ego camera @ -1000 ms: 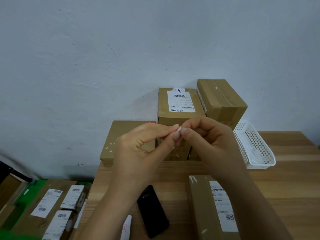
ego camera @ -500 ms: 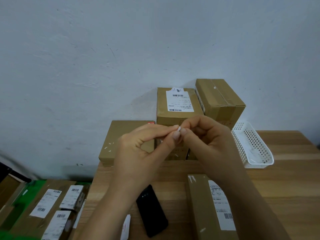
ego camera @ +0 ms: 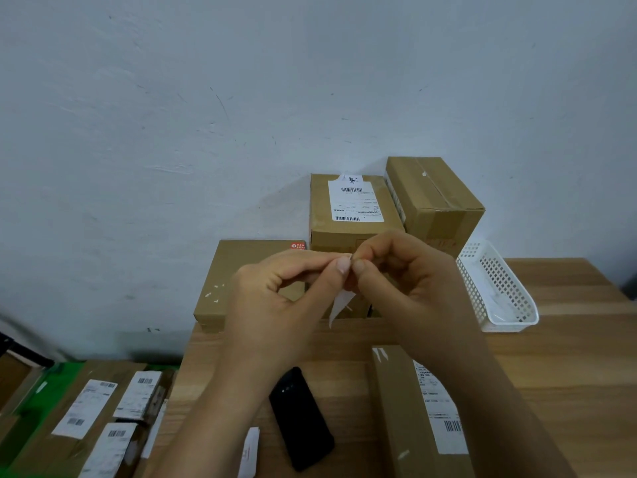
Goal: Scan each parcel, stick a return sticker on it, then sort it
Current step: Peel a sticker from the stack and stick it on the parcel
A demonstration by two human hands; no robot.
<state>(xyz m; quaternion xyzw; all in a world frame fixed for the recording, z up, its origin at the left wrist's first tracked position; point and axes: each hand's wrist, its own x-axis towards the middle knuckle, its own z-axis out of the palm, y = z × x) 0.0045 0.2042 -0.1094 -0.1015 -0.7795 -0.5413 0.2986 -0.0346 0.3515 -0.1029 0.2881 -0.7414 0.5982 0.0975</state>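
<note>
Both hands are meeting in the middle of the view, above the wooden table. The left hand and right hand are each pinching the same little white sticker between thumb and forefinger. The tips are almost touching and the other fingers are curling in. A pointed bit of the sticker is hanging down below the fingertips, so it's up in the air and not on any box.

The long parcel is lying on the table right under the right forearm. Its white shipping label is showing a barcode near the bottom, plus lines of print way too small to read. Just left of it a black handheld device is lying flat, and a white paper slip is sitting near the table's front edge.

Against the wall three more boxes are sitting together:
- The middle box is wearing a label with a barcode top and bottom and a small black logo above, text unreadable.
- The taped box is just beside it on the right.
- The flat box on the left is carrying a red sticker in its corner, and I can't make out the white marks on it.

A white perforated basket is standing to the right. Lower down on the left, labelled parcels are piling up, each showing a barcode.
</note>
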